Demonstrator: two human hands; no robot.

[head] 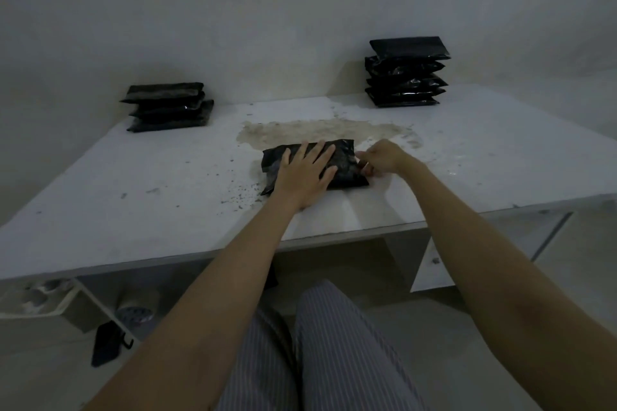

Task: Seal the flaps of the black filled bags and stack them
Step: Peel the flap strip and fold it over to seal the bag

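A black, glossy, filled plastic bag (344, 163) lies flat near the middle of the white, stained counter (133, 183), its long side running from 9 o'clock to 3 o'clock. It looks plump and crinkled, and what is inside it cannot be seen.

The left hand (305, 173) lies palm down on top of the bag, its grip open with fingers spread and pointing toward 1 o'clock, covering much of the bag's middle and left part. The right hand (380, 157) is at the bag's 3 o'clock end, its grip closed in a pinch at that edge; the fingertips meet right at the black plastic, though whether they hold the flap itself or a strip on it is too small to tell.

At about 10 o'clock from the bag, well apart, a short stack of black filled bags (168, 107) sits near the counter's far edge by the pale wall (267, 10); its layers are slightly staggered. At about 1 o'clock, also well apart, a taller stack of black filled bags (405, 72) stands close to the wall, shiny and neatly piled.

A brownish worn patch (317, 130) marks the counter just beyond the bag.
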